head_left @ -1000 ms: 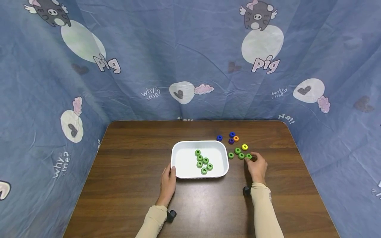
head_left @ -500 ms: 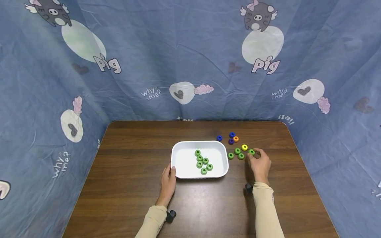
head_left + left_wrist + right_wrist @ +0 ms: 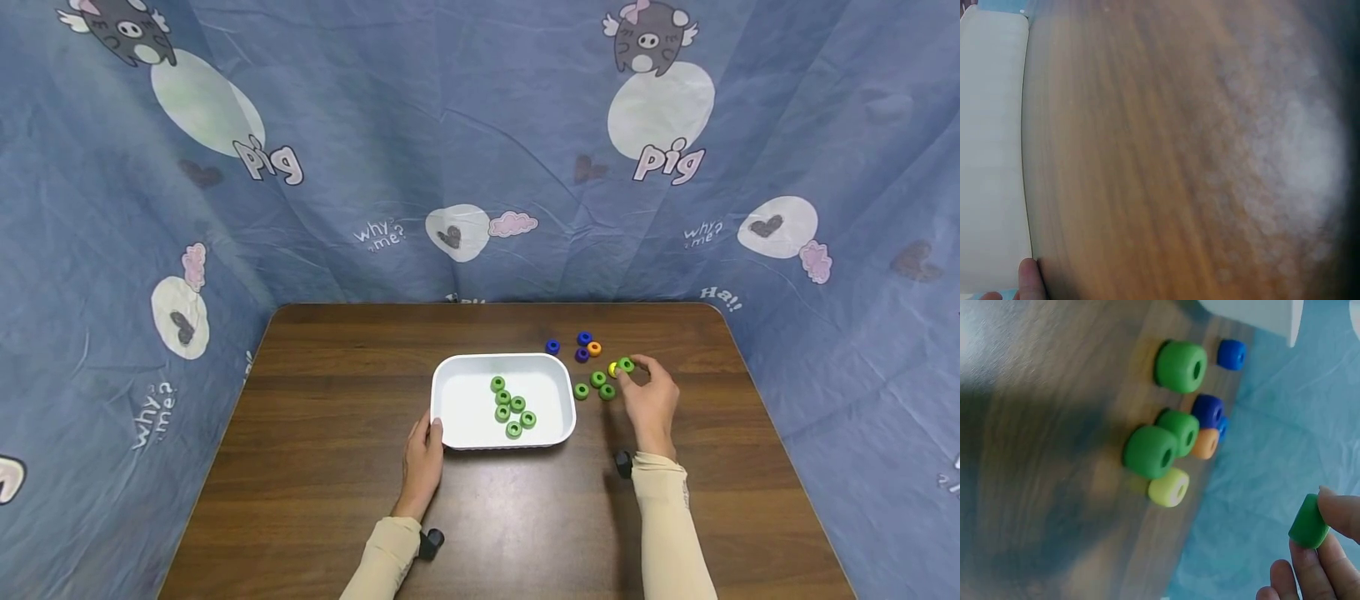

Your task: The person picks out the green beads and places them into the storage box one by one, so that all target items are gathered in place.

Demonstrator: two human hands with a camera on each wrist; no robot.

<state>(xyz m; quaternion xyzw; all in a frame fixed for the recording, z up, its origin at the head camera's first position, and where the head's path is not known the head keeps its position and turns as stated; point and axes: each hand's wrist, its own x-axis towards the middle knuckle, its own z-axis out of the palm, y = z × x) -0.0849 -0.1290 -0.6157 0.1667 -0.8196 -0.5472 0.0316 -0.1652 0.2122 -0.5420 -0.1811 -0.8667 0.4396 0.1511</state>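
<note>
Pick seems made: my right hand (image 3: 651, 408) pinches a green bead (image 3: 1309, 524), my left hand (image 3: 423, 462) the tray (image 3: 465, 404). Carry to mid-frame looks due.

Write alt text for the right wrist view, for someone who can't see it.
The right hand pinches a green bead at lower right. On the wooden table lie three more green beads, a yellow bead, an orange bead and three blue beads, with part of a white tray at the top and blue cloth beyond.
</note>
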